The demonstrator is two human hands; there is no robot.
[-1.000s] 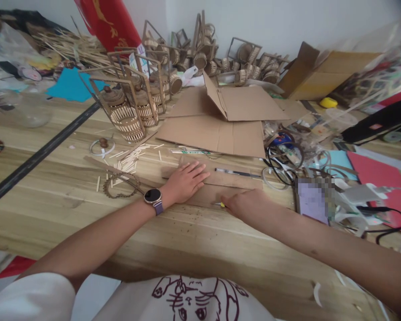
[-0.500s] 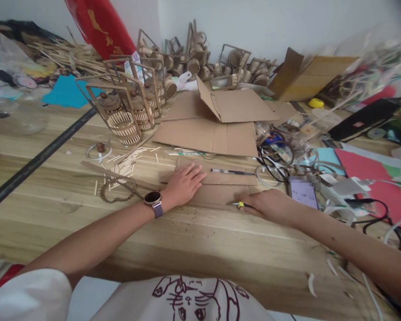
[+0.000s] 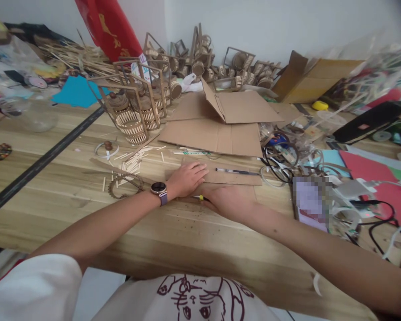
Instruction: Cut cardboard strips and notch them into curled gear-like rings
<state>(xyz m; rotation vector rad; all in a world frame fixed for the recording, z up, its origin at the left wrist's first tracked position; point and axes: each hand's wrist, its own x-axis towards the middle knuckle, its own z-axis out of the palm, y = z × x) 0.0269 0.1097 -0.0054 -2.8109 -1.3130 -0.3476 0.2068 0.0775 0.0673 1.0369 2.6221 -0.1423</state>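
My left hand (image 3: pixel 187 179) lies flat, fingers stretched out, on a brown cardboard sheet (image 3: pixel 240 178) on the wooden table (image 3: pixel 70 196). A watch is on that wrist. My right hand (image 3: pixel 225 200) is closed around a small tool with a yellow tip (image 3: pixel 200 197), which looks like a cutter, at the sheet's near edge right beside the left hand. A pen (image 3: pixel 237 171) lies on the sheet beyond the hands.
Flattened cardboard boxes (image 3: pixel 220 129) lie behind the sheet. Small wooden lantern frames (image 3: pixel 133 111) and loose sticks (image 3: pixel 130 162) sit at left. A phone (image 3: pixel 309 196), cables, scissors and coloured paper crowd the right. A black strip (image 3: pixel 43 160) crosses the table at left.
My right hand with the yellow-tipped tool has slid left along the sheet's near edge, ending up beside my left hand. The left hand stays flat on the cardboard.
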